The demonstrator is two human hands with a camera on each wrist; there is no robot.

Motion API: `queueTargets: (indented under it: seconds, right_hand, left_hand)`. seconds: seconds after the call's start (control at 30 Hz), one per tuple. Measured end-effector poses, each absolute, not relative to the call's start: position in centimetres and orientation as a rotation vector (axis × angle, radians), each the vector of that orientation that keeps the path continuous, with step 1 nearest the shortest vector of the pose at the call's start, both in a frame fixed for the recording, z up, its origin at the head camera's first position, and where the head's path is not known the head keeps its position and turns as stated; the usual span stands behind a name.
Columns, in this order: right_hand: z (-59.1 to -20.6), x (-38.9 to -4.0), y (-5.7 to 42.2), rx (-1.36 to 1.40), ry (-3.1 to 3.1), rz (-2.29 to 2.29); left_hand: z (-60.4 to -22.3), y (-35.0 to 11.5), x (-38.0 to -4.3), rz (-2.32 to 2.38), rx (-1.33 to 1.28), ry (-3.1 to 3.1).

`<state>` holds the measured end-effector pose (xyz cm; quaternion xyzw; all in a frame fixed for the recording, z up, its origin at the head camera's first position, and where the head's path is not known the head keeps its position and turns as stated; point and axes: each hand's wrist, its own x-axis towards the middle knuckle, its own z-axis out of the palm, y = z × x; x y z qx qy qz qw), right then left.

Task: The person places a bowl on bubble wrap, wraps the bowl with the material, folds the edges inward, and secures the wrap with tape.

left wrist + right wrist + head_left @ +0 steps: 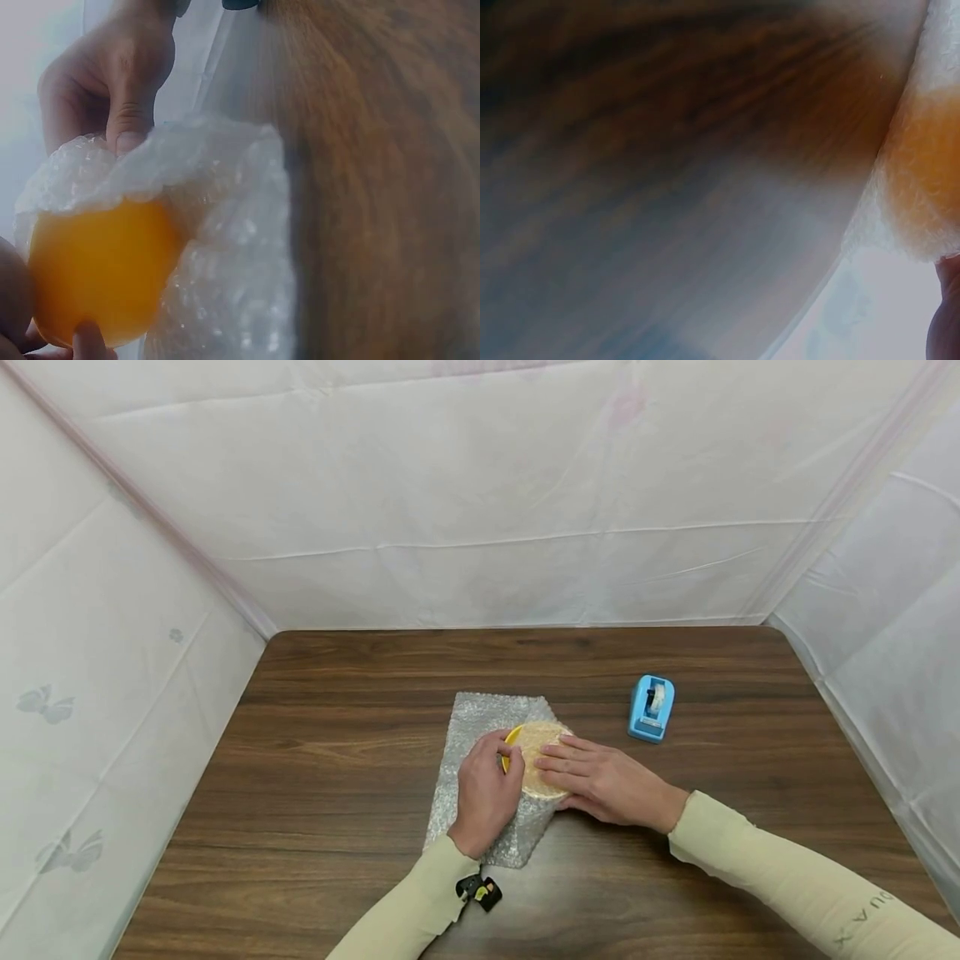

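A round yellow bowl (512,737) sits on a sheet of bubble wrap (480,714), part of which is folded over its top. In the left wrist view the bowl's smooth side (105,262) shows bare below the wrap's edge. My left hand (486,789) holds the bowl by its left edge, thumb and fingers at the yellow rim. My right hand (611,781) lies over the bowl's right side, its fingers spread across the folded wrap. The right thumb presses the wrap at the side and the fingers hold it against the bowl.
A blue tape dispenser (651,708) with a roll in it stands to the right, beyond my right hand. The brown wooden table (337,718) is bounded by white sheeting (480,577) at the back and sides.
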<state>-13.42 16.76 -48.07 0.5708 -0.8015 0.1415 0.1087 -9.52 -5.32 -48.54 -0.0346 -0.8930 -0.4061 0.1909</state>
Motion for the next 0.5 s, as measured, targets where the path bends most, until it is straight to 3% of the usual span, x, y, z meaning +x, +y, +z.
queueTargets:
  seconds: [0.5]
  right_hand:
    - [-48.11,-13.44,16.72,1.684,-2.316,0.444]
  left_hand:
    - [-48.99,-5.57,-9.96,-1.329,-0.029,-2.37]
